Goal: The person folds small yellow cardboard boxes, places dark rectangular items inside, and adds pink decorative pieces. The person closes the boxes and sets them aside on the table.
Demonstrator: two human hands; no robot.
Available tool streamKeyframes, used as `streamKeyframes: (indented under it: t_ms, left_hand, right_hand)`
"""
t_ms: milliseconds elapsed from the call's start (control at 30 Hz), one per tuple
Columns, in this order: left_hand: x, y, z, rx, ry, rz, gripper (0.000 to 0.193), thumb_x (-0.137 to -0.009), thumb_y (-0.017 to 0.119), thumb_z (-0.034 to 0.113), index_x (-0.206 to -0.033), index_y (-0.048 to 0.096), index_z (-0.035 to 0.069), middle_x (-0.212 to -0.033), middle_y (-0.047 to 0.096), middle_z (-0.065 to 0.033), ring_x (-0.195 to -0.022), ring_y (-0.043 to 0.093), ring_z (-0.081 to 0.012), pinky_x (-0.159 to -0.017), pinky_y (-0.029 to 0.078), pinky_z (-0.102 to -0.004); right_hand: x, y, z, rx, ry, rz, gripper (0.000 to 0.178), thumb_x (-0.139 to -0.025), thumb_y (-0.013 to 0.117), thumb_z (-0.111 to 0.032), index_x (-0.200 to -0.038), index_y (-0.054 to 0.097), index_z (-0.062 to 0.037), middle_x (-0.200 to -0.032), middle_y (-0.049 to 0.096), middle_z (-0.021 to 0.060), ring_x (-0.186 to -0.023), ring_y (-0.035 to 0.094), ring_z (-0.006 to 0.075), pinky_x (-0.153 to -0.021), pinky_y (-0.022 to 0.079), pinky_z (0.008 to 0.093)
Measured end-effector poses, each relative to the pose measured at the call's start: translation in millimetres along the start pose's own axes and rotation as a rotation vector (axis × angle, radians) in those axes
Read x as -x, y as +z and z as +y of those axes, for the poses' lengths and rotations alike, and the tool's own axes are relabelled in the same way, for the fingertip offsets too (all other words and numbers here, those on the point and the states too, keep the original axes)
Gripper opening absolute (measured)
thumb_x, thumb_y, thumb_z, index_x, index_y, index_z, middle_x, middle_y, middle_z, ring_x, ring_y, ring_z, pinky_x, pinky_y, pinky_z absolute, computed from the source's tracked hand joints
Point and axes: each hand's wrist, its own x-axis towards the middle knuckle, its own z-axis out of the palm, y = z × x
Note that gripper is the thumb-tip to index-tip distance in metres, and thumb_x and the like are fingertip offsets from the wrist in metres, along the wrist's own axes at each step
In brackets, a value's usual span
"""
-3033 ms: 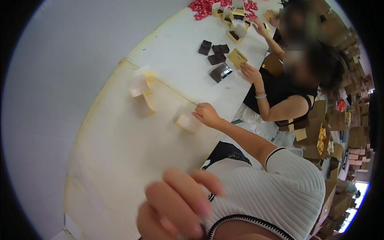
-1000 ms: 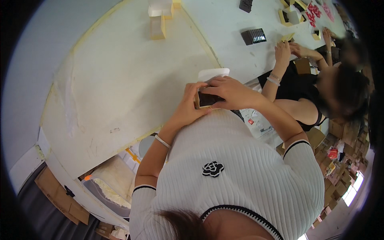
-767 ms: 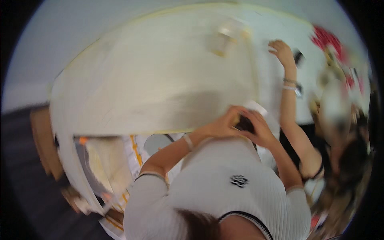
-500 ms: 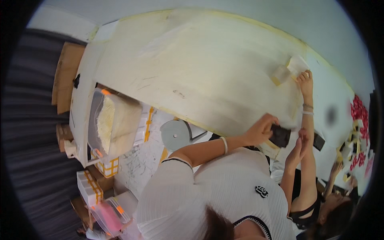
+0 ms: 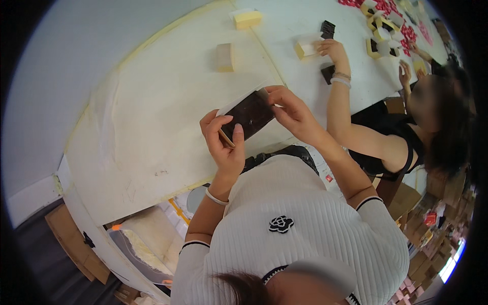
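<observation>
Cardboard sheet (image 5: pixel 76 241), brown, flat, far left; clear plastic bin (image 5: pixel 122 249) beside it, pale stringy filler. White worktop (image 5: pixel 147 127), smooth, scuffed, yellowish edging. Left hand (image 5: pixel 223 145) grips the left end of a glossy dark tray (image 5: pixel 250 114), thumb on its face; cream carton edge (image 5: pixel 227 139) shows underneath. Tray is a thin rectangle held above the worktop's near edge, between both hands, dark face up, long axis running lower left to upper right. Right hand (image 5: pixel 297 114) pinches the right end, fingers bent. Farther right, co-worker's hand (image 5: pixel 333 51) touches a white-and-yellow box (image 5: pixel 307 48).
</observation>
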Motion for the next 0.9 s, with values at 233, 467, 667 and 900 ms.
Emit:
streamKeyframes:
  t_ms: [233,467,667,900]
  left_hand:
    - [-8.2,8.2,2.8,0.026,-0.074,-0.012,0.032,-0.08,0.057,0.001,-0.109,0.044,0.002,-0.107,0.044,-0.0079,-0.102,0.042,-0.0176,-0.094,0.03,-0.0294]
    - [-15.7,22.6,8.3,0.017,-0.073,-0.126,0.037,-0.079,0.058,-0.001,-0.113,0.044,0.002,-0.111,0.043,-0.0078,-0.106,0.041,-0.0169,-0.091,0.034,-0.0278]
    - [-17.5,36.3,-4.3,0.092,-0.053,-0.145,0.037,-0.076,0.055,-0.002,-0.111,0.044,0.003,-0.109,0.041,-0.0086,-0.107,0.04,-0.0187,-0.093,0.031,-0.0297]
    - [16.7,65.5,-55.2,-0.019,-0.048,-0.281,0.03,-0.077,0.051,0.0,-0.107,0.044,0.002,-0.109,0.042,-0.014,-0.111,0.038,-0.0283,-0.099,0.027,-0.0401]
  right_hand:
    - [3.6,-17.3,-10.6,0.434,-0.054,-0.147,0.009,-0.081,0.051,0.0,-0.089,0.049,0.0023,-0.086,0.05,0.0158,-0.079,0.052,0.0277,-0.067,0.043,0.0306]
    - [4.4,-26.7,-7.1,0.297,0.09,-0.051,0.016,-0.08,0.058,-0.006,-0.09,0.049,0.002,-0.077,0.051,0.0155,-0.067,0.055,0.0225,-0.06,0.045,0.0289]
    - [6.1,-27.9,5.9,0.03,0.199,0.297,0.034,-0.082,0.061,-0.015,-0.108,0.044,-0.0017,-0.09,0.056,0.013,-0.074,0.058,0.0165,-0.062,0.047,0.0266]
    - [13.7,-40.4,81.6,-0.155,0.449,0.325,0.031,-0.084,0.059,-0.016,-0.111,0.049,-0.0055,-0.095,0.056,0.0073,-0.077,0.055,0.0116,-0.062,0.046,0.0243]
